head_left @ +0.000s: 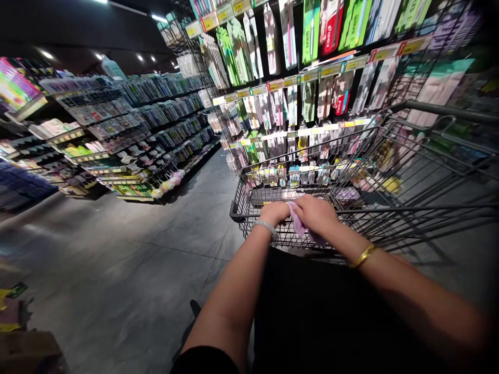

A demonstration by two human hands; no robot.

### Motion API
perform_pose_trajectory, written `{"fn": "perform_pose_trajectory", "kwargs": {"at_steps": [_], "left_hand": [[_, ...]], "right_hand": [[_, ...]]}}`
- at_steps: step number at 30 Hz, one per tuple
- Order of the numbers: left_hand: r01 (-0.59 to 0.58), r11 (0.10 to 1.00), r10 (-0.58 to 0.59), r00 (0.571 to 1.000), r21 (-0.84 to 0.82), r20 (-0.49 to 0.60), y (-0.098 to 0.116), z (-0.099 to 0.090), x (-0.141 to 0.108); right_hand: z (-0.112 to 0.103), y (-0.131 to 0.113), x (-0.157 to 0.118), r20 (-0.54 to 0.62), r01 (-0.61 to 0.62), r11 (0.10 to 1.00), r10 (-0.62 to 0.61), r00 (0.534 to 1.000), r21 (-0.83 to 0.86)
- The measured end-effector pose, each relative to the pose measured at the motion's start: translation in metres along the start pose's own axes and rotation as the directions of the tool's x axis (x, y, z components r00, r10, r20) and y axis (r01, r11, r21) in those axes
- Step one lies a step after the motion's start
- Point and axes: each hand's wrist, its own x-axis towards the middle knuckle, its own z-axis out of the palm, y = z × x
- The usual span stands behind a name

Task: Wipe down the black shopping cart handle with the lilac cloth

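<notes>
Both of my hands are close together at the near side rail of a dark metal shopping cart (390,211). A thin light-purple cloth (297,222) hangs between them, crumpled against the wire basket. My right hand (316,214) is closed on the cloth, its thumb side toward the left hand. My left hand (275,212) is curled at the cloth's left edge, fingers bent down over the rail; its fingertips are mostly hidden. A pale bangle (266,227) circles the left wrist, and a gold bracelet (364,255) the right.
Beyond the cart stands a tall rack (290,83) of packaged toothbrushes with price strips. The cart's handle (448,110) rises at right. More stocked shelves (156,111) line the left across a grey floor (156,249). A cardboard box (29,350) lies at lower left.
</notes>
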Motion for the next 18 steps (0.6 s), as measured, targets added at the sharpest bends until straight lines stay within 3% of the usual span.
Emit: {"fn": "perform_pose_trajectory", "kwargs": {"at_steps": [2, 4, 7, 9, 11, 14, 16, 18], "left_hand": [[0.000, 1.000, 0.000, 1.000, 0.011, 0.009, 0.000, -0.001, -0.003], [0.007, 1.000, -0.007, 1.000, 0.013, -0.010, 0.000, 0.001, -0.003], [0.036, 0.999, -0.035, 0.997, 0.008, -0.067, -0.001, 0.006, 0.001], [0.040, 0.999, -0.039, 0.996, 0.012, -0.081, -0.001, 0.008, 0.004], [0.027, 0.999, -0.025, 0.998, 0.027, -0.066, -0.001, 0.007, 0.004], [0.009, 0.998, -0.005, 0.998, 0.063, -0.057, -0.001, 0.005, 0.000], [0.007, 0.997, -0.001, 0.997, 0.076, -0.075, -0.001, 0.005, -0.002], [0.014, 0.997, -0.006, 0.995, 0.078, -0.104, -0.001, 0.006, -0.002]], "right_hand": [[-0.002, -0.003, -0.006, -0.016, 0.094, 0.995, -0.095, 0.995, -0.015], [-0.009, 0.010, -0.008, 0.047, 0.143, 0.990, -0.144, 0.988, 0.015], [-0.023, 0.030, -0.002, 0.192, -0.005, 1.000, 0.005, 0.981, 0.000], [-0.027, 0.024, 0.004, 0.242, -0.125, 0.989, 0.141, 0.960, -0.081], [-0.023, 0.006, 0.004, 0.188, -0.120, 0.984, 0.143, 0.972, -0.128], [-0.010, -0.009, -0.007, 0.025, 0.080, 0.992, -0.078, 0.997, -0.101], [-0.005, 0.002, -0.015, -0.005, 0.164, 0.986, -0.164, 0.986, -0.040], [-0.007, 0.026, -0.018, 0.015, 0.149, 0.989, -0.149, 0.989, 0.008]]}}
